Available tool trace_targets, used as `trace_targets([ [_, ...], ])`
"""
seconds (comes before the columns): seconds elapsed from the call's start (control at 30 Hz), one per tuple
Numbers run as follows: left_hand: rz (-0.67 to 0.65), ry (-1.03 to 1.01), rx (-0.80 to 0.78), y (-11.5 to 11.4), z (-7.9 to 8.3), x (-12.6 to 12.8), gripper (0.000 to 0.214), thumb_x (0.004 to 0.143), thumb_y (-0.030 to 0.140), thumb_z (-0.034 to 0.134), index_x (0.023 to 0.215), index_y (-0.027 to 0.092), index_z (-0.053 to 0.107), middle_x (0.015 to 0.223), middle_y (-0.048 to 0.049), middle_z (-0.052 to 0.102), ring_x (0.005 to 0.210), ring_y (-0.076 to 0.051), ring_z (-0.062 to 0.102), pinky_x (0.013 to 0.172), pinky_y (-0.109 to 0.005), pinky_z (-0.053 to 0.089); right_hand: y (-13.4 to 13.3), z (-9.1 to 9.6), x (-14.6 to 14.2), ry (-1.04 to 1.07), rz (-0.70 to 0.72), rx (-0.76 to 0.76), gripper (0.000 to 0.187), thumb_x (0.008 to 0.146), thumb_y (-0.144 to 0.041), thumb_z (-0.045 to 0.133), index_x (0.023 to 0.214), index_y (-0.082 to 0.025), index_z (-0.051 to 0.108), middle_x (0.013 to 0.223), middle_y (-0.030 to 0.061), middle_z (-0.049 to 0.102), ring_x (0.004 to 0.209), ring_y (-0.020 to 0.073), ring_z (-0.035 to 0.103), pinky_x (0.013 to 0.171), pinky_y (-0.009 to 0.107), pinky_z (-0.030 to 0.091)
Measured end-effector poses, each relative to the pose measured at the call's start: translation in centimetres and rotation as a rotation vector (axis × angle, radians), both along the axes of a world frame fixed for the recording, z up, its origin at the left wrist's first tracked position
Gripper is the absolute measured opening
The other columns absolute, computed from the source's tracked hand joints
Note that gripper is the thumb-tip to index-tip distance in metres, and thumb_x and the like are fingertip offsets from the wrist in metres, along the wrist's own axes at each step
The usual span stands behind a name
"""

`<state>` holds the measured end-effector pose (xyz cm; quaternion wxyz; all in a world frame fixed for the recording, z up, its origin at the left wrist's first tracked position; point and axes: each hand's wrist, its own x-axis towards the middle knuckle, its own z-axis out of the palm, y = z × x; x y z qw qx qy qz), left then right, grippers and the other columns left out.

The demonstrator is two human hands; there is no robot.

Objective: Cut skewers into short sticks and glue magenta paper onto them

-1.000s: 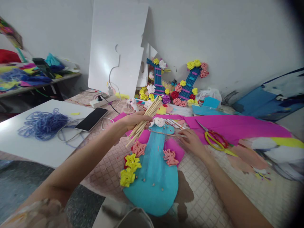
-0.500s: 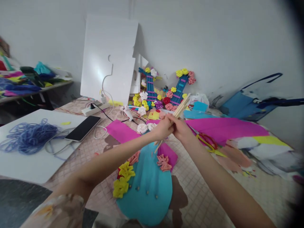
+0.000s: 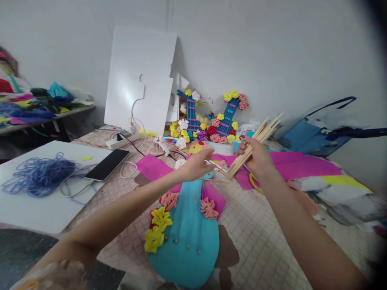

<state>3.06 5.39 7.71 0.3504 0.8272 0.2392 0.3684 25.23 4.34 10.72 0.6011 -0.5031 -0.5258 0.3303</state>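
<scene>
My right hand is closed round a bundle of thin wooden sticks held slanting above the pink paper. Beside it, a little to the left, my left hand hovers with its fingers loosely apart and nothing in it, just above the top of a turquoise guitar-shaped cutout. Yellow paper flowers and salmon ones decorate that cutout. Loose sticks lie on the table between my hands.
Two blue flower-covered guitar models lean on the wall beside a white foam board. On the left are a phone, a power strip with cables, and blue yarn on a white board. Scissors lie partly under my right hand.
The stick bundle passed from my left hand to my right hand, which carried it up and to the right. My left hand let go and opened.
</scene>
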Motion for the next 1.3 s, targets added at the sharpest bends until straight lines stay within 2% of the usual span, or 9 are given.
trace_targets([
  [0.13,0.284,0.253,-0.053,2.8,-1.1,-6.7,0.017,0.077,0.025,0.057,0.090,0.014,0.064,0.084,-0.0060,0.067,0.080,-0.017,0.061,0.070,-0.024,0.045,-1.7,-2.0,1.8,-0.329,-0.131,-0.068,0.028,0.070,-0.045,0.066,0.066,-0.022,0.049,0.045,-0.0040,0.047,0.040,0.0130,0.042,0.042,0.027,0.033],
  [0.2,0.311,0.297,-0.115,3.7,-2.1,-9.3,0.012,0.074,0.023,0.058,0.077,0.013,0.065,0.069,-0.0044,0.064,0.069,-0.016,0.059,0.062,-0.023,0.043,-2.6,-3.8,1.4,-0.607,-0.102,-0.067,0.024,0.068,-0.040,0.070,0.076,-0.020,0.060,0.054,0.0007,0.058,0.049,0.0169,0.050,0.047,0.027,0.034],
  [0.3,0.250,0.353,-0.250,3.6,-3.9,-11.3,0.017,0.073,0.027,0.059,0.069,0.012,0.065,0.058,-0.0033,0.063,0.054,-0.014,0.057,0.052,-0.021,0.041,-3.2,-6.2,0.1,-1.037,0.043,-0.033,0.026,0.076,-0.038,0.063,0.093,-0.019,0.065,0.081,0.0068,0.068,0.071,0.0226,0.060,0.060,0.029,0.040],
  [0.4,0.156,0.371,-0.385,2.6,-5.4,-11.1,0.023,0.073,0.033,0.060,0.068,0.012,0.067,0.060,-0.0043,0.066,0.053,-0.013,0.059,0.049,-0.020,0.041,-2.9,-7.4,-0.8,-1.131,0.145,-0.030,0.026,0.080,-0.037,0.061,0.098,-0.019,0.065,0.094,0.0092,0.068,0.083,0.0238,0.062,0.067,0.029,0.043],
  [0.5,0.105,0.356,-0.461,1.9,-6.5,-9.9,0.023,0.071,0.034,0.064,0.064,0.012,0.066,0.057,-0.0032,0.065,0.053,-0.012,0.058,0.049,-0.019,0.041,-2.3,-8.0,-1.3,-1.204,0.199,-0.040,0.025,0.082,-0.036,0.060,0.098,-0.017,0.065,0.094,0.0107,0.069,0.084,0.0252,0.063,0.067,0.030,0.044],
  [0.73,0.069,0.319,-0.617,2.2,-7.8,-7.5,0.017,0.066,0.029,0.070,0.065,0.013,0.064,0.054,-0.0008,0.065,0.050,-0.013,0.059,0.050,-0.020,0.044,-2.2,-9.0,-1.6,-1.279,0.195,-0.055,0.023,0.081,-0.030,0.062,0.102,-0.023,0.065,0.100,0.0084,0.071,0.093,0.0258,0.063,0.074,0.030,0.044],
  [1.03,-0.006,0.282,-0.827,1.4,-6.6,-7.0,0.023,0.070,0.030,0.069,0.060,0.014,0.056,0.051,0.0000,0.061,0.045,-0.010,0.056,0.045,-0.019,0.041,-2.9,-8.9,-1.6,-1.296,0.179,-0.061,0.019,0.085,-0.028,0.057,0.100,-0.020,0.064,0.097,0.0097,0.071,0.090,0.0254,0.064,0.072,0.030,0.043],
  [1.13,-0.037,0.243,-0.899,1.1,-6.1,-6.7,0.025,0.067,0.034,0.072,0.066,0.012,0.060,0.053,0.0000,0.061,0.047,-0.009,0.056,0.046,-0.018,0.040,-3.1,-8.5,-1.5,-1.299,0.160,-0.074,0.016,0.085,-0.028,0.056,0.096,-0.019,0.063,0.092,0.0086,0.071,0.085,0.0241,0.065,0.068,0.028,0.043],
  [1.3,-0.067,0.157,-0.979,1.1,-6.0,-5.9,0.039,0.055,0.039,0.080,0.076,0.011,0.064,0.061,0.0001,0.063,0.052,-0.009,0.056,0.051,-0.020,0.042,-3.1,-7.8,-0.9,-1.302,0.112,-0.102,0.027,0.084,-0.028,0.057,0.108,-0.016,0.061,0.099,0.0114,0.070,0.087,0.0257,0.065,0.069,0.029,0.043],
])
